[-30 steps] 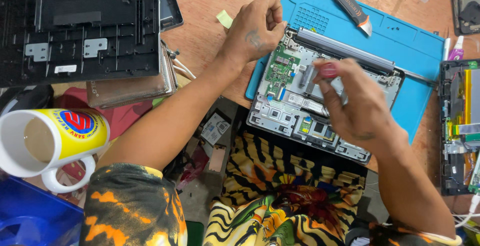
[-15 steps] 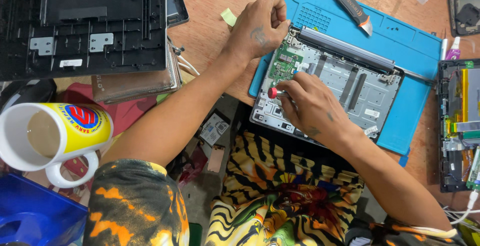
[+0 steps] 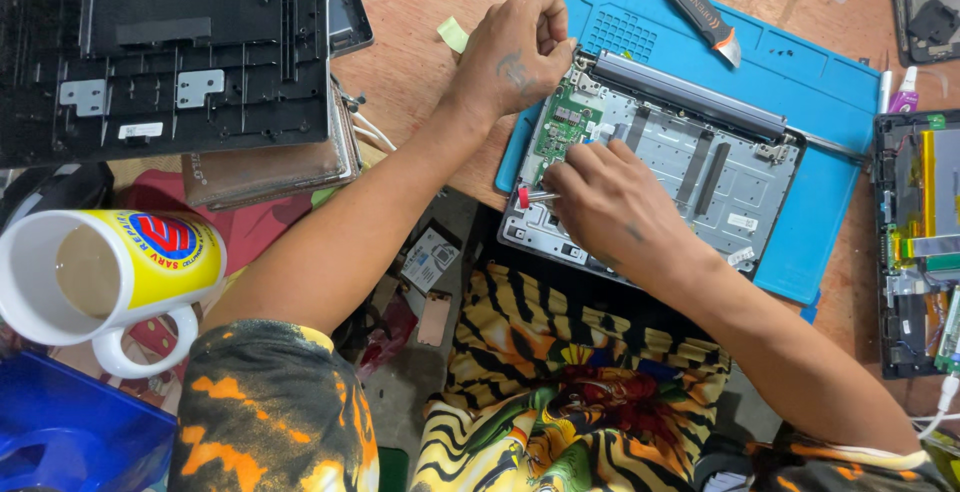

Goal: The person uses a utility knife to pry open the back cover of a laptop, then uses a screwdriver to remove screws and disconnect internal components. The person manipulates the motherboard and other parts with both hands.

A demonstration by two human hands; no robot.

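Your right hand [image 3: 610,202] is curled around a small red-capped screwdriver [image 3: 535,195], fingers closed on its shaft, with the red end sticking out toward the near-left edge of the opened laptop chassis [image 3: 700,167]. Your left hand [image 3: 515,52] rests knuckles-up at the chassis's far-left corner, fingers bent down onto it; whether it pinches anything cannot be told. Just between the two hands lies the green circuit board [image 3: 560,127], seated in the left part of the chassis.

The chassis sits on a blue work mat [image 3: 800,82], its near edge overhanging the table edge above your lap. Bare mat shows to the far side and to the right; an orange utility knife [image 3: 690,7] lies on the far part of it, well apart from your hands. To the right, past the mat's edge, another opened device [image 3: 915,242] with exposed boards crowds the table.

On your left, a black plastic cover [image 3: 170,47] lies on stacked items. Nearer you, a yellow and white mug [image 3: 110,277] holds a pale brown drink.

The chassis interior is grey metal, mostly stripped, with a dark hinge bar [image 3: 690,97] along its far side.
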